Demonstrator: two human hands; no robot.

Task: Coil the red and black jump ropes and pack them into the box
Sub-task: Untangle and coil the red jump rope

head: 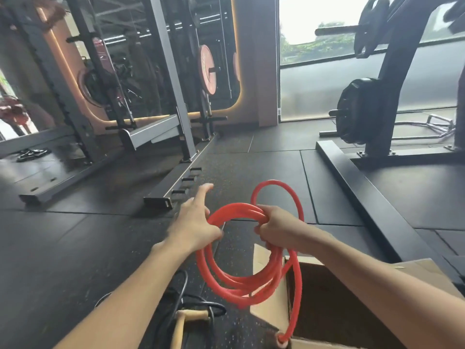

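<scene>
The red jump rope [226, 280] hangs in several loops in front of me. My right hand [274, 226] grips the bundled loops at their top right, and one loose loop arcs above it. A strand drops from the bundle to a handle end at the box edge. My left hand [195, 220] touches the left side of the coil, its fingers stretched out forward. The open cardboard box [352, 293] sits on the floor at lower right, under my right forearm. The black jump rope [191, 308] with wooden handles lies on the floor beneath my left forearm.
A power rack [161, 109] with its floor frame stands ahead on the left. A plate-loaded machine [372, 102] and its black base beam [364, 197] run along the right. Dark rubber floor tiles [100, 235] stretch between them.
</scene>
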